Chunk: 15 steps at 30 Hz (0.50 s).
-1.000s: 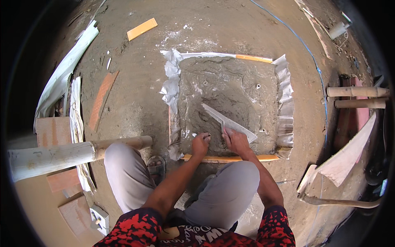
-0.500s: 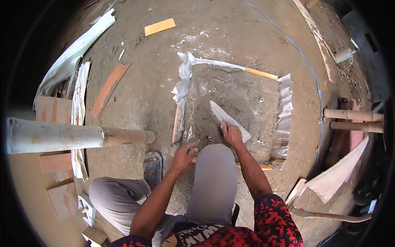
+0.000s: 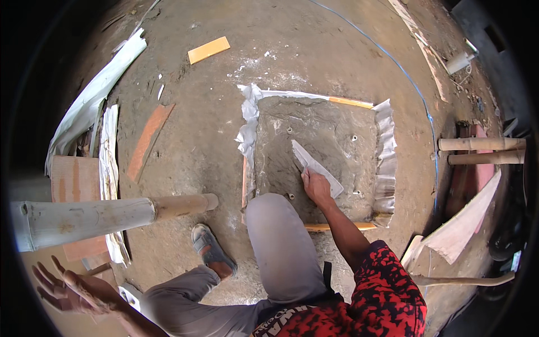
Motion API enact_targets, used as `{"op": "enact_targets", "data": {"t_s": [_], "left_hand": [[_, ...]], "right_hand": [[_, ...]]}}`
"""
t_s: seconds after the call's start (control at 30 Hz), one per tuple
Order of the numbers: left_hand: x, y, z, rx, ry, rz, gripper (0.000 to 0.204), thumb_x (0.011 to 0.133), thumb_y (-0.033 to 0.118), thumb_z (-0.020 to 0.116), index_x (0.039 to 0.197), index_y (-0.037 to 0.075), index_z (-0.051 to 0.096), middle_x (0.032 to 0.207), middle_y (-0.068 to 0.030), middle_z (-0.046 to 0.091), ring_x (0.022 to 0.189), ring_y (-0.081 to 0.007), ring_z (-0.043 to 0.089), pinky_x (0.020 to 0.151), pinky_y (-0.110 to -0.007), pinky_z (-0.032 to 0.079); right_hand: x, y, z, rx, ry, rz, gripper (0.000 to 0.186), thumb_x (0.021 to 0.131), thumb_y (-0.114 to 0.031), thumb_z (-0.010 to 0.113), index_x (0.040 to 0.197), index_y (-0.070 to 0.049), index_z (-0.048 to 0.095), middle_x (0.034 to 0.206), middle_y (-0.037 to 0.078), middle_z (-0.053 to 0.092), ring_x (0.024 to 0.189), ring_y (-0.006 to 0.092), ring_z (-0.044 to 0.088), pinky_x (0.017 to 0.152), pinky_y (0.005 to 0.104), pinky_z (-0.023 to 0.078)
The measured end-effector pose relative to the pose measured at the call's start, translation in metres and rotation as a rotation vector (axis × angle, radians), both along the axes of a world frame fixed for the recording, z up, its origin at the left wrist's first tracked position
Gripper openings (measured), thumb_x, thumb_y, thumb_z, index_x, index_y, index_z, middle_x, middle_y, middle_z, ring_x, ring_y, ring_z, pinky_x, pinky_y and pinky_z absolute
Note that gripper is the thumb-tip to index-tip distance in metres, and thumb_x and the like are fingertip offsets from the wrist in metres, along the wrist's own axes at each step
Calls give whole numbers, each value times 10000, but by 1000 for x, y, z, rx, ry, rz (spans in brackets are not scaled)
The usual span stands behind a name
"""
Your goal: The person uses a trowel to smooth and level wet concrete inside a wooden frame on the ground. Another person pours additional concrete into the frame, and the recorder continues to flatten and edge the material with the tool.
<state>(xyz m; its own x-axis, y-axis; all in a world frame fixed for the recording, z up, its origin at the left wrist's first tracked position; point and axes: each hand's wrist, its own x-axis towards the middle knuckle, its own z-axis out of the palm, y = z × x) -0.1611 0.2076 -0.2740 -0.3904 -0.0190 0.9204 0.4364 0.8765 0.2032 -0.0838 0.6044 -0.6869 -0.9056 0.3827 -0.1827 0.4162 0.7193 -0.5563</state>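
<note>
My right hand is closed on a pale, long-bladed trowel, whose blade lies against a square slab of wet grey mortar. Several short pipe stubs, one of them a pale tube, poke up from the slab. Crumpled silver-white sheeting and an orange strip edge the square. Far off to the lower left, my left hand is raised with its fingers spread, holding nothing. My bent knee covers the slab's near left corner.
A thick bamboo pole juts in from the left. An orange tile piece lies on the dirt floor beyond the slab. A blue cord runs down the right side, near two more bamboo poles. A wooden handle lies lower right.
My left hand has swung from the slab's near left edge out to the lower left and opened. My left foot has shifted nearer to me. The right hand keeps the trowel almost in place.
</note>
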Motion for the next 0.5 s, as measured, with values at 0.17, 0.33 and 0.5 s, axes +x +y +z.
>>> {"op": "enact_targets", "data": {"t_s": [0.17,0.33,0.5], "left_hand": [[-45,15,-25,73,-105,40,852,802,199,758,1406,-20,198,1354,-221,370,1187,-301,467,1008,-435,451],[-55,21,-32,182,-76,63,792,788,58,753,1371,-1,221,1303,-212,387,1101,-254,520,906,-371,546],[-57,26,-34,171,-37,95,795,800,32,732,1382,2,192,1313,-220,378,1089,-255,530,893,-370,556]], "right_hand": [[36,29,-2,40,-30,-180,343,944,-303,490,1077,-3,592,836,261,646,800,445,625,698,520,493],[13,-1,-20,75,-43,22,331,948,-303,485,1070,-15,595,818,246,645,754,425,636,668,515,499],[3,-3,-1,193,-63,117,324,939,-305,504,1088,-35,603,821,235,649,746,406,643,658,501,505]]}}
